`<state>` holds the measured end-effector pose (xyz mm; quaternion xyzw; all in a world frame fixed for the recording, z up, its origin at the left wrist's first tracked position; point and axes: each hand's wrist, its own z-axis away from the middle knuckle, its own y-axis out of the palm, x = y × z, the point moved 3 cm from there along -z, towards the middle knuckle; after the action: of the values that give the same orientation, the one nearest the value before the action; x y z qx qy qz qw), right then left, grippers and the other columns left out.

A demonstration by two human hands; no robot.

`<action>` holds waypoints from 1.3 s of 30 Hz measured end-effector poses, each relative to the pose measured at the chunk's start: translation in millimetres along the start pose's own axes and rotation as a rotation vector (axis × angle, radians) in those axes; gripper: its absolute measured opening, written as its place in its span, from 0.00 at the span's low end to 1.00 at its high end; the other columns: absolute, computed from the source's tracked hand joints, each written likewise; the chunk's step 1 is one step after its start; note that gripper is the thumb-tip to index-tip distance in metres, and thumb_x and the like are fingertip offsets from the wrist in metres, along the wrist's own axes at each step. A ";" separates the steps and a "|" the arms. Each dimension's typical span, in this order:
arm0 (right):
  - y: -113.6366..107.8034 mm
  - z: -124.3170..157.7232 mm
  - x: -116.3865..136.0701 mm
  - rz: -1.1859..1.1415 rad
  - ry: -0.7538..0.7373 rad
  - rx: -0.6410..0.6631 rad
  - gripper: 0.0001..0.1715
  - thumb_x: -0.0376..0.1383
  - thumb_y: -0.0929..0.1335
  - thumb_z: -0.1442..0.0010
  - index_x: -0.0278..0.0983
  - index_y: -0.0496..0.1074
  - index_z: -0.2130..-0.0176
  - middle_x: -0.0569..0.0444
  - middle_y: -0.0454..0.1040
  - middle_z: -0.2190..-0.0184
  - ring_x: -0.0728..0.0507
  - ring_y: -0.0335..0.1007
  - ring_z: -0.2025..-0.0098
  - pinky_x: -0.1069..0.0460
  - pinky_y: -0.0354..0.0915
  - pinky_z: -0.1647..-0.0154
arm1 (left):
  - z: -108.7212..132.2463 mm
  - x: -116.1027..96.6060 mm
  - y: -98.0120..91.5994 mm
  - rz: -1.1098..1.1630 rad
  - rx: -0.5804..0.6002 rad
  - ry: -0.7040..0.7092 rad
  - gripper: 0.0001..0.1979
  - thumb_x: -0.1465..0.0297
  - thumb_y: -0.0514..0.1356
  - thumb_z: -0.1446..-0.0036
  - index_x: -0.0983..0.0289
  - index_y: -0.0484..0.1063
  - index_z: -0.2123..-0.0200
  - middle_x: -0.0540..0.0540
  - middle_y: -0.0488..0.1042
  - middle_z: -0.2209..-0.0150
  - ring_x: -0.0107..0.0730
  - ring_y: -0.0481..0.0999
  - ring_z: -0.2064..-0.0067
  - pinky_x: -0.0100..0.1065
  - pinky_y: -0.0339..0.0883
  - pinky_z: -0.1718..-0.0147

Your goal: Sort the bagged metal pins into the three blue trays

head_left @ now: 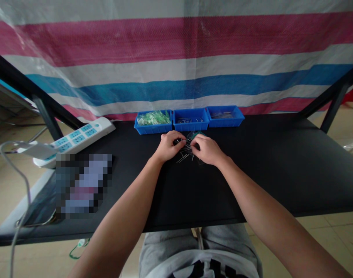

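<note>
My left hand (169, 146) and my right hand (207, 149) meet near the middle of the black table, a short gap between their fingertips. Thin silvery metal pins (183, 157) lie in a loose pile under and between the fingers, some pointing toward me. Thumb and fingers of each hand are pinched together over this pile; what they hold is too small to make out. Under my right hand a bit of clear plastic with a green edge (198, 134) shows, mostly covered.
Behind my hands three blue bins stand in a row: the left bin (140, 130) with green-and-clear packets, the middle bin (190, 126) and right bin (227, 122) with thin pieces. At left are a white power strip (78, 141) with a plugged-in charger and a blurred-out flat object (88, 181).
</note>
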<state>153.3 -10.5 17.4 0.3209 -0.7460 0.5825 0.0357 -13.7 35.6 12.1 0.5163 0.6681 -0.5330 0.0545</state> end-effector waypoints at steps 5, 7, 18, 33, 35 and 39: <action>0.9 -0.5 -3.0 -0.060 0.016 -0.005 0.05 0.33 0.65 0.40 0.37 0.71 0.65 0.53 0.74 0.71 0.47 0.68 0.70 0.53 0.58 0.68 | 2.1 -4.1 2.8 -0.093 0.015 -0.017 0.13 0.61 0.58 0.41 0.61 0.78 0.69 0.54 0.79 0.61 0.38 0.75 0.56 0.45 0.58 0.48; 1.4 -0.4 -2.9 -0.097 0.012 0.005 0.05 0.33 0.65 0.40 0.38 0.71 0.65 0.55 0.74 0.73 0.47 0.68 0.72 0.53 0.58 0.69 | 2.6 -5.4 3.5 -0.103 0.005 -0.008 0.14 0.60 0.57 0.40 0.61 0.78 0.70 0.54 0.80 0.63 0.38 0.76 0.57 0.45 0.57 0.49; -3.1 -1.6 -5.5 -0.141 0.006 -0.114 0.12 0.38 0.63 0.36 0.37 0.72 0.67 0.51 0.75 0.69 0.46 0.69 0.67 0.52 0.59 0.65 | 1.0 -10.5 1.3 -0.005 -0.123 0.051 0.13 0.63 0.57 0.40 0.63 0.74 0.72 0.55 0.79 0.67 0.34 0.76 0.62 0.37 0.66 0.59; -9.8 -1.4 -4.5 -0.206 0.011 -0.192 0.04 0.34 0.67 0.40 0.37 0.71 0.68 0.52 0.75 0.70 0.45 0.70 0.66 0.52 0.64 0.62 | 3.0 -13.9 4.2 -0.015 -0.083 -0.028 0.15 0.61 0.55 0.39 0.62 0.77 0.68 0.54 0.79 0.68 0.33 0.76 0.65 0.36 0.68 0.60; -9.6 -1.3 -5.1 -0.214 0.019 -0.192 0.04 0.33 0.67 0.41 0.37 0.71 0.68 0.52 0.74 0.70 0.45 0.69 0.66 0.52 0.64 0.62 | 3.4 -15.1 4.0 -0.011 -0.088 -0.031 0.13 0.62 0.56 0.40 0.62 0.77 0.68 0.54 0.79 0.67 0.34 0.76 0.64 0.36 0.68 0.59; -8.5 -1.5 -7.0 -0.210 0.031 -0.189 0.02 0.32 0.67 0.42 0.37 0.71 0.68 0.52 0.74 0.70 0.45 0.69 0.66 0.51 0.64 0.62 | 5.6 -19.4 3.3 0.060 -0.112 -0.039 0.08 0.65 0.60 0.44 0.61 0.77 0.66 0.54 0.79 0.67 0.34 0.77 0.63 0.37 0.69 0.57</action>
<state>162.8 -7.0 22.0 0.3835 -0.7590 0.5077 0.1379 -5.0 18.6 19.7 0.5217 0.6799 -0.5029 0.1124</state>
